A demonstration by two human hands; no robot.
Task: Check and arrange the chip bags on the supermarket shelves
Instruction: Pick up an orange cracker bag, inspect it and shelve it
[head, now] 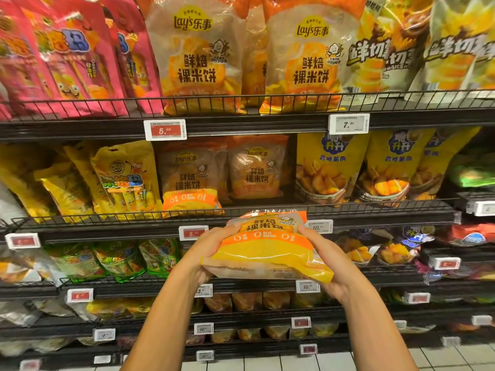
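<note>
Two hands held one orange-and-yellow chip bag (pixel 263 250) in front of the shelves, tipped so its top edge pointed away from me toward the second shelf (pixel 241 214). My left hand (pixel 211 246) gripped the bag's left side, fingers wrapped behind it and the thumb on the front face. My right hand (pixel 325 259) clasped the right side and lower corner in the same way, palm against the crinkled plastic. The bag hung in the air, just below the wire rail of that second shelf and partly covering a white price tag (pixel 320 226).

Behind the rail stood two matching bags (pixel 191 180), the left one close to the front and the right one set farther back, leaving an open gap near the rail directly above the bag I held. Larger bags of the same kind (pixel 197 57) filled the top shelf above a red price tag (pixel 165 130). Yellow wedge-chip bags (pixel 330 167) stood to the right, and yellow stick-snack bags (pixel 123 180) leaned to the left.
</note>
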